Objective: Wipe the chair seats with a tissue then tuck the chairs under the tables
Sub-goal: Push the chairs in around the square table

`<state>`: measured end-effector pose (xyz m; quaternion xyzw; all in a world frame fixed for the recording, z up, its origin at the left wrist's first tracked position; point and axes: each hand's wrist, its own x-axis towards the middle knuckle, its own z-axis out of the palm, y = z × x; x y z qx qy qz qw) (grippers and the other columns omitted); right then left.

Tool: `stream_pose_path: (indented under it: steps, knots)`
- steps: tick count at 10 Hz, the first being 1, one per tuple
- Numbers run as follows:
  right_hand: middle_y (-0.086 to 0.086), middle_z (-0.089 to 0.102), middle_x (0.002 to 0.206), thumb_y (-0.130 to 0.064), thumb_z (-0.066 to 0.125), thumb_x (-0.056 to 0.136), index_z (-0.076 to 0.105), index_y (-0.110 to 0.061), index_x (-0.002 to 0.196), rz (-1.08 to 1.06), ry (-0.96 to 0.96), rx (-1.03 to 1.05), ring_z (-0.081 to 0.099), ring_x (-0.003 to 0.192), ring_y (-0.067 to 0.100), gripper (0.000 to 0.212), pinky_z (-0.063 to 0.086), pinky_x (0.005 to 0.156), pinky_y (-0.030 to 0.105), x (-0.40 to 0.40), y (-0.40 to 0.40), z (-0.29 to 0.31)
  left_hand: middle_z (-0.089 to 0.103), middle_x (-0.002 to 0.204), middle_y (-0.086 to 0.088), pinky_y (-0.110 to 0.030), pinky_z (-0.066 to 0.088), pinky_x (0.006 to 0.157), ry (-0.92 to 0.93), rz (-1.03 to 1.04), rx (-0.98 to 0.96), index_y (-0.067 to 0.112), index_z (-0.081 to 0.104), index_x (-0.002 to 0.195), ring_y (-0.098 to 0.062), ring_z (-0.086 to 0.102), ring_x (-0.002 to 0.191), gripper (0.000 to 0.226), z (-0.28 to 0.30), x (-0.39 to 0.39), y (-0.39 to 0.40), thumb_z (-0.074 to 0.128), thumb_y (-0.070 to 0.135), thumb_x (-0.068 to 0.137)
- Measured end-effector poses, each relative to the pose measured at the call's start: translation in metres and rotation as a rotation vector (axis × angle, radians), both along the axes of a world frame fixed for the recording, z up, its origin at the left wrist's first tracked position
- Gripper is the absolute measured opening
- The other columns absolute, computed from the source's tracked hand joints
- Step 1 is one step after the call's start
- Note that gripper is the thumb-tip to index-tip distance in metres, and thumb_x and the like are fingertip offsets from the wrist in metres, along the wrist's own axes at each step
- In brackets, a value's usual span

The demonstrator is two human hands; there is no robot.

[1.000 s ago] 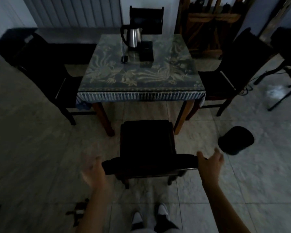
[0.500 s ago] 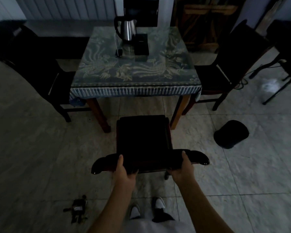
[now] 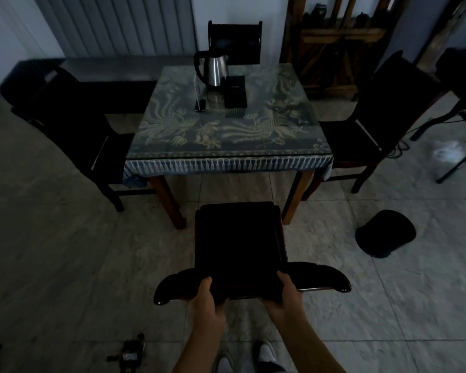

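Note:
A dark wooden chair [image 3: 238, 238] stands just in front of me, its seat facing the table [image 3: 226, 154]. My left hand [image 3: 206, 302] and my right hand [image 3: 284, 294] both grip the chair's curved top rail [image 3: 323, 277], thumbs on top. The seat's front edge lies a little short of the table's fringed cloth edge. Three more dark chairs stand at the table: one on the left [image 3: 73, 130], one on the right [image 3: 371, 125], one at the far side [image 3: 234, 40]. No tissue is visible.
On the table are a steel kettle [image 3: 214, 70], a black box [image 3: 236, 91] and a small dark device [image 3: 200, 105]. A black bin [image 3: 385, 234] sits on the tiled floor to the right. A small gadget [image 3: 129, 354] lies by my feet.
Both hands came in from the rail's outer ends and closed on the top rail nearer its middle. The chair now sits slightly closer to the table.

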<state>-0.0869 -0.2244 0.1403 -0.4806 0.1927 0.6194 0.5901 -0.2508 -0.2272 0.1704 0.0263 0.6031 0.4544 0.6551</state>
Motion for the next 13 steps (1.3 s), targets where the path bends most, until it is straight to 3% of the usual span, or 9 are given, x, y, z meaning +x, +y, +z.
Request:
stream_pose_path:
  steps: [1, 2, 4, 5, 6, 7, 9, 11, 13]
  knots:
    - [0.017, 0.074, 0.088, -0.01, 0.062, 0.088, 0.057, -0.007, 0.123, -0.016, 0.005, 0.005, 0.072, 0.076, 0.034, 0.036, 0.058, 0.065, 0.05, 0.0, 0.004, -0.003, 0.061, 0.122, -0.023, -0.052, 0.05, 0.092, -0.016, 0.099, 0.139, 0.018, 0.054, 0.12, -0.039, 0.06, 0.107, 0.042, 0.005, 0.006, 0.005, 0.06, 0.038, 0.085]
    - [0.015, 0.075, 0.083, -0.007, 0.061, 0.089, 0.058, -0.008, 0.119, -0.026, 0.005, 0.035, 0.073, 0.071, 0.032, 0.03, 0.058, 0.061, 0.047, 0.002, 0.011, -0.005, 0.06, 0.124, -0.017, -0.044, 0.048, 0.077, -0.014, 0.186, 0.019, 0.011, 0.052, 0.133, -0.031, 0.059, 0.099, 0.039, 0.004, 0.004, 0.025, 0.057, 0.015, 0.095]
    - [0.018, 0.065, 0.109, -0.002, 0.057, 0.09, 0.052, -0.009, 0.127, -0.062, 0.006, 0.073, 0.065, 0.088, 0.034, 0.039, 0.059, 0.062, 0.046, -0.012, 0.026, -0.008, 0.057, 0.127, -0.018, -0.051, 0.05, 0.098, 0.16, -0.047, 0.2, 0.011, 0.051, 0.13, -0.035, 0.057, 0.118, 0.064, 0.0, -0.015, 0.019, 0.067, 0.043, 0.077]
    - [0.017, 0.066, 0.104, -0.002, 0.059, 0.089, 0.054, -0.014, 0.116, -0.072, 0.008, 0.061, 0.066, 0.087, 0.034, 0.03, 0.06, 0.062, 0.049, -0.017, 0.038, -0.008, 0.058, 0.122, -0.013, -0.046, 0.047, 0.088, 0.03, 0.182, 0.012, 0.014, 0.051, 0.127, -0.031, 0.057, 0.109, 0.039, -0.006, -0.015, 0.054, 0.063, 0.019, 0.091]
    - [0.018, 0.065, 0.107, -0.002, 0.061, 0.088, 0.051, -0.015, 0.121, -0.092, 0.008, 0.047, 0.067, 0.085, 0.035, 0.038, 0.059, 0.063, 0.054, -0.017, 0.051, -0.011, 0.058, 0.127, -0.017, -0.048, 0.047, 0.09, -0.021, 0.234, -0.051, 0.008, 0.05, 0.132, -0.036, 0.055, 0.118, 0.039, -0.01, -0.012, 0.076, 0.059, 0.011, 0.094]
    - [0.02, 0.063, 0.114, -0.003, 0.063, 0.086, 0.05, -0.018, 0.121, -0.107, 0.009, 0.038, 0.073, 0.077, 0.035, 0.04, 0.058, 0.06, 0.05, -0.017, 0.065, -0.011, 0.059, 0.127, -0.015, -0.043, 0.052, 0.095, -0.181, 0.273, 0.104, 0.006, 0.049, 0.132, -0.032, 0.059, 0.119, 0.046, -0.003, -0.014, 0.072, 0.06, 0.03, 0.094]
    - [0.022, 0.06, 0.118, -0.003, 0.066, 0.084, 0.04, -0.018, 0.136, -0.11, -0.001, 0.043, 0.073, 0.079, 0.037, 0.06, 0.058, 0.064, 0.049, -0.013, 0.1, -0.011, 0.057, 0.12, -0.01, -0.047, 0.049, 0.092, 0.038, 0.209, 0.025, 0.014, 0.048, 0.122, -0.027, 0.057, 0.106, 0.036, -0.003, -0.006, 0.121, 0.063, 0.023, 0.091]
    - [0.021, 0.063, 0.115, -0.004, 0.061, 0.09, 0.045, -0.008, 0.133, -0.09, -0.059, 0.077, 0.066, 0.092, 0.035, 0.046, 0.058, 0.062, 0.045, -0.008, 0.139, -0.008, 0.055, 0.123, -0.014, -0.053, 0.048, 0.096, 0.018, 0.236, 0.014, 0.016, 0.044, 0.123, -0.036, 0.056, 0.114, 0.034, -0.01, 0.0, 0.163, 0.061, 0.017, 0.093]
    - [0.019, 0.06, 0.119, -0.003, 0.058, 0.092, 0.043, -0.008, 0.136, -0.054, -0.069, 0.112, 0.063, 0.1, 0.037, 0.047, 0.054, 0.074, 0.053, -0.003, 0.173, -0.006, 0.055, 0.121, -0.014, -0.049, 0.05, 0.082, -0.016, 0.249, -0.063, 0.012, 0.044, 0.131, -0.034, 0.056, 0.109, 0.046, -0.016, 0.002, 0.205, 0.065, 0.012, 0.091]
